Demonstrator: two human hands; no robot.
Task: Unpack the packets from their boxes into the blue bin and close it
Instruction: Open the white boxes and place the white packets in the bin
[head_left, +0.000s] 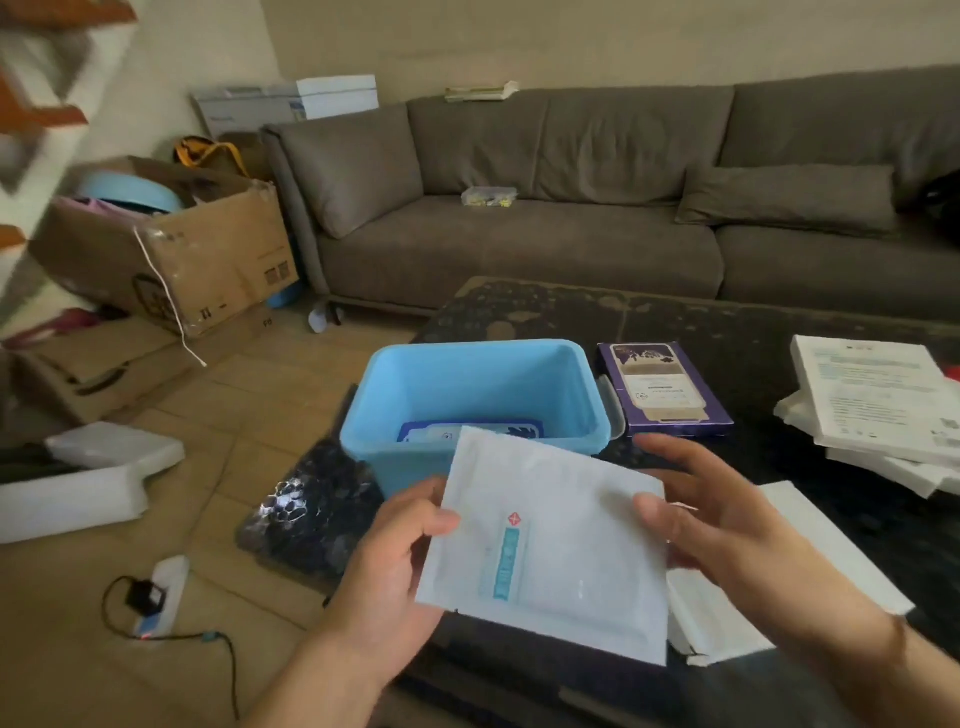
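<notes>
A flat white square paper packet (550, 545) with a pale blue printed strip is held at its left edge by the left hand (395, 566), the thumb laid on its face and the other fingers hidden beneath it, so a pinch is judged. At its right edge the right hand (727, 525) is set with the thumb against the packet's margin; the remaining fingers are spread, loosely straight, behind and beyond the edge, so the hold on that side appears to be a steadying touch rather than a grip. The packet is kept level and face up just in front of the open light blue rectangular plastic bin (478, 384), presumably so it can be laid flat inside.

One packet with dark blue print (467, 431) is counted on the bin's floor. One purple cardboard box (662, 387) lies just beside the bin's right wall, within easy reach. One opened white box (727, 623) lies under the right forearm, seemingly discarded after emptying. A stack of white boxes (878, 405), at least two, waits on the dark patterned table (727, 322) at the far right. The bin's lid cannot be identified with certainty.
</notes>
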